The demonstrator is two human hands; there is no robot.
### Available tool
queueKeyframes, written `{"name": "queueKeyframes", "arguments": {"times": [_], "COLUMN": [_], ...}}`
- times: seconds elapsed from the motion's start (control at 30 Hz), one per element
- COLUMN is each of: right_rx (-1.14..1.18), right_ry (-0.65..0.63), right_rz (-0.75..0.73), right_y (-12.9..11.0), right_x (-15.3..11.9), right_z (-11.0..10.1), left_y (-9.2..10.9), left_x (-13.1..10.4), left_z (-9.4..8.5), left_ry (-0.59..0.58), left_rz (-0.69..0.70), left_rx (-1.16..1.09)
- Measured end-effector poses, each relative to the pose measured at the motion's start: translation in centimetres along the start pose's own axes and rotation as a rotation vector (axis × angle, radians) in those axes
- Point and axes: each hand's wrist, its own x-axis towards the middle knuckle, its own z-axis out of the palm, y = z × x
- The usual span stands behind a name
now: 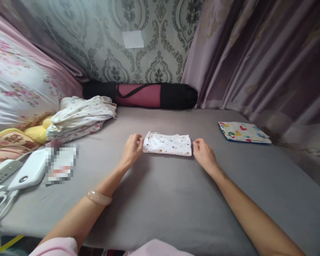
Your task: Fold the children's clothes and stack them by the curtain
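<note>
A small white cloth (167, 145) with a scattered print in dark and tan lies folded into a flat rectangle on the grey bed sheet. At its left end is my left hand (132, 148), fingers bent and closed on the edge of the fabric. My right hand (204, 153) is curled beside the opposite end, with thumb and fingertips together right by the edge. Whether any fabric is between those right fingertips cannot be made out. A pale bangle (98, 198) circles my left forearm.
Rumpled printed cloths (81, 115) and a yellow plush item (38, 133) lie left. Nearer are a white power bank (29, 174), a power strip (4, 171) and cables. A colourful folded cloth (244, 132) sits right. A black-and-pink bag (141, 95) lies along the wall.
</note>
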Motion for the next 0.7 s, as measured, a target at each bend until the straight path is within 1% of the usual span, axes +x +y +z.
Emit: {"name": "queueKeyframes", "arguments": {"times": [0.03,0.07,0.1,0.13,0.2,0.27,0.37,0.53,0.63,0.7], "right_rx": [-0.055,-0.08,-0.097,-0.123,-0.186,-0.23,-0.234,-0.224,-0.252,-0.276], "right_ry": [0.047,0.042,-0.017,-0.081,-0.174,-0.23,-0.275,-0.305,-0.294,-0.281], "right_rz": [-0.123,-0.259,-0.409,-0.528,-0.651,-0.671,-0.638,-0.643,-0.611,-0.595], "right_y": [-0.9,-2.0,-3.2,-4.4,-6.2,-7.2,-7.1,-5.4,-4.4,-3.8], "right_x": [0.1,0.1,0.2,0.1,0.1,0.2,0.6,1.3,1.6,1.9], "right_z": [0.5,1.2,2.0,2.8,4.5,5.8,6.9,7.1,6.8,6.5], "left_y": [0.7,1.4,2.1,2.7,3.5,3.5,2.5,0.8,0.1,-0.3], "left_x": [0.2,0.4,0.6,0.9,1.3,1.6,1.8,2.0,2.1,2.2], "left_z": [0.6,1.4,2.3,3.3,5.1,6.4,7.2,6.9,6.4,6.1], "left_ry": [0.014,-0.02,-0.071,-0.126,-0.204,-0.247,-0.275,-0.274,-0.271,-0.292], "left_rz": [0.138,0.261,0.352,0.407,0.41,0.371,0.362,0.393,0.398,0.392], "left_rx": [0.038,0.065,0.086,0.105,0.151,0.192,0.227,0.277,0.297,0.298]}}
